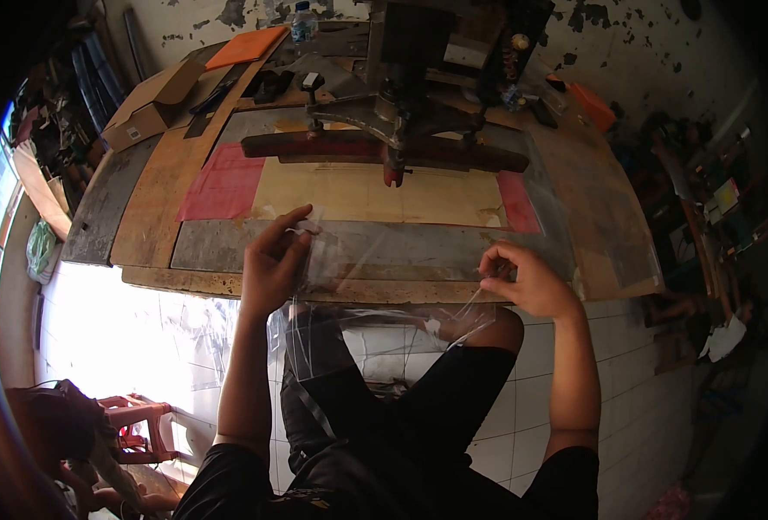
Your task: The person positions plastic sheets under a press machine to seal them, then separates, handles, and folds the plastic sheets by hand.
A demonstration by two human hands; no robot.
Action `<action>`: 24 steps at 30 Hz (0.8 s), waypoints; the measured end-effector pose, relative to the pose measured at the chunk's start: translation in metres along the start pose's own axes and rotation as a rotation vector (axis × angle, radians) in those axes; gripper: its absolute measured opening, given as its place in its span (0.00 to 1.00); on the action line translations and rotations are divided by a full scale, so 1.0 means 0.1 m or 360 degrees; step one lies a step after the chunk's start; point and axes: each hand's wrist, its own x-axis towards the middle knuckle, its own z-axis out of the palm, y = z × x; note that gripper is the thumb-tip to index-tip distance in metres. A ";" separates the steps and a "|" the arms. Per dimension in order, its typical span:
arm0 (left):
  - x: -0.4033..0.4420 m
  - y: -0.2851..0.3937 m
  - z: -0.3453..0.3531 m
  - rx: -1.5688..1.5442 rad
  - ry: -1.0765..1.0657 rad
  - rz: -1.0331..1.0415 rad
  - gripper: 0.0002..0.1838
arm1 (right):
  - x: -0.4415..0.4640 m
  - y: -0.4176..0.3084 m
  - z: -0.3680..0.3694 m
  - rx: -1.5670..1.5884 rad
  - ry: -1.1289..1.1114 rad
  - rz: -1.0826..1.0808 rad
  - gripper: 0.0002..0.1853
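Observation:
My left hand (273,264) is raised at the table's front edge, thumb and fingers pinching a clear plastic sheet (340,251) with a small white scrap at the fingertips. The sheet is see-through, so its outline is hard to follow. Across from it, my right hand (527,279) is closed in a pinch on a thin clear plastic strip (470,303) that hangs down toward my knee. More crumpled clear plastic (384,319) spans the space above my lap. Beyond both hands lies a yellow sheet (366,191) with red ends on the work surface.
A press with a dark red bar (436,154) stands over the yellow sheet. A cardboard box (145,113), an orange folder (247,47) and a water bottle (303,24) are at the back left. A red stool (141,425) and another person (63,442) are at lower left.

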 end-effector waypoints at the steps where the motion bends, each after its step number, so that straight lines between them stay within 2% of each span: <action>1: 0.00 -0.02 -0.01 -0.0006 0.0007 -0.0012 0.23 | 0.00 0.01 -0.01 0.0024 -0.0006 -0.0008 0.11; 8: 0.01 -0.03 -0.01 -0.0066 0.0002 -0.0031 0.24 | -0.04 -0.07 -0.07 -0.0159 0.0010 -0.0193 0.05; 12: 0.00 -0.04 -0.04 -0.0081 -0.0041 -0.0083 0.24 | -0.09 0.00 -0.03 -0.0020 0.0103 -0.0047 0.08; 14: 0.01 -0.04 0.00 0.0008 0.0003 0.0069 0.23 | -0.10 0.04 0.00 0.0080 0.0145 0.0020 0.09; 16: 0.00 -0.04 -0.02 0.0020 -0.0019 0.0060 0.23 | -0.11 0.06 0.02 0.0159 0.0262 0.0097 0.11; 24: 0.00 -0.05 -0.02 0.0026 -0.0011 0.0029 0.23 | -0.09 0.07 0.07 0.0415 0.0543 0.0183 0.09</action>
